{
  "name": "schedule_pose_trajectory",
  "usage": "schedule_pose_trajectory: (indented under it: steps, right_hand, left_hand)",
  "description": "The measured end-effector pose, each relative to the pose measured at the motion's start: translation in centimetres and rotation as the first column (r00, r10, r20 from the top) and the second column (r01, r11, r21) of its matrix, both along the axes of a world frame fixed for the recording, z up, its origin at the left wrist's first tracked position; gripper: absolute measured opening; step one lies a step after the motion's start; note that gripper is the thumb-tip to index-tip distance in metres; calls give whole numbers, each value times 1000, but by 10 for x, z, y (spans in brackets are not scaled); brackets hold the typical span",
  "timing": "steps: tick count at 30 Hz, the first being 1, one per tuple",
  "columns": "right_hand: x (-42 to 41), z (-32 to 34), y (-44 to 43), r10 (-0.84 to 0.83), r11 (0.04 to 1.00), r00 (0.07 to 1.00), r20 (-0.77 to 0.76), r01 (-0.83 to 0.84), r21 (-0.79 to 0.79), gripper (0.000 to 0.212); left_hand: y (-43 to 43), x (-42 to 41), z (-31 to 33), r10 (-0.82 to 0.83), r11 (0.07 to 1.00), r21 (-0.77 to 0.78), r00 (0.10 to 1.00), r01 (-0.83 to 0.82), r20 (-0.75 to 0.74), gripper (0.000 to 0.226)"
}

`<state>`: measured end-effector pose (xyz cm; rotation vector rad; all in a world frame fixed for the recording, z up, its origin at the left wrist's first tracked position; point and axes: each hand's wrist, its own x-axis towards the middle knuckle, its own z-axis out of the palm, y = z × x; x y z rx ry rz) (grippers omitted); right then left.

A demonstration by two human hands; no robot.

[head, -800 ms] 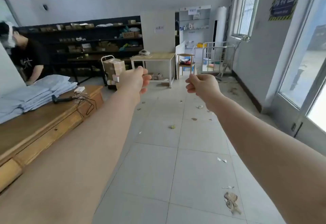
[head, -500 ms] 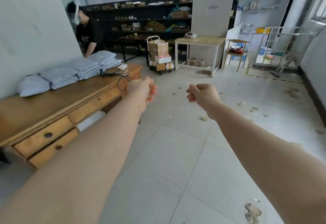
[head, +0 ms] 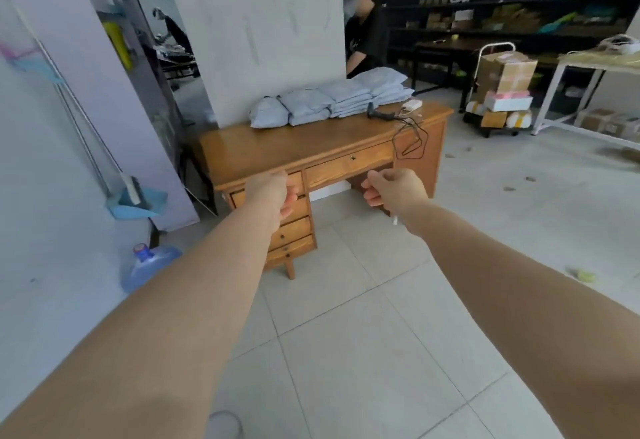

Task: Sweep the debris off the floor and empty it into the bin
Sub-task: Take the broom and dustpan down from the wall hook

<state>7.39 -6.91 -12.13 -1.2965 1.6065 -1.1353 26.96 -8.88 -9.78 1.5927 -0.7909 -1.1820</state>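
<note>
Sweeper without a broom: both arms stretch out over the tiled floor (head: 346, 352), with the left hand (head: 273, 196) and right hand (head: 394, 191) each curled into a fist around nothing. Broom (head: 104, 148) and blue dustpan (head: 138, 203) lean against the left wall, between it and the desk (head: 311, 148). Debris (head: 509, 189) lies scattered far to the right, with a yellowish scrap (head: 585, 276) nearer. No bin is in view. The job looks barely begun, with the tools untouched. Two risks stand out from here. A hasty grab could topple the leaning broom toward the water bottle (head: 149, 265) near its foot. Broad strokes could drive scraps under the desk or snag the cable (head: 412, 141) dangling off its front.
</note>
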Motion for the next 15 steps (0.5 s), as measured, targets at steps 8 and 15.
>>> schedule_pose_trajectory:
  steps: [8, 15]
  right_hand:
    - [131, 4, -79, 239, 971, 969, -57, -240, -1, 31]
    - [211, -13, -149, 390, 921, 919, -67, -387, 52, 31]
  left_hand:
    - [-48, 137, -7, 187, 982, -36, 982, -186, 19, 23]
    - [-86, 220, -23, 328, 945, -6, 944, -328, 41, 20]
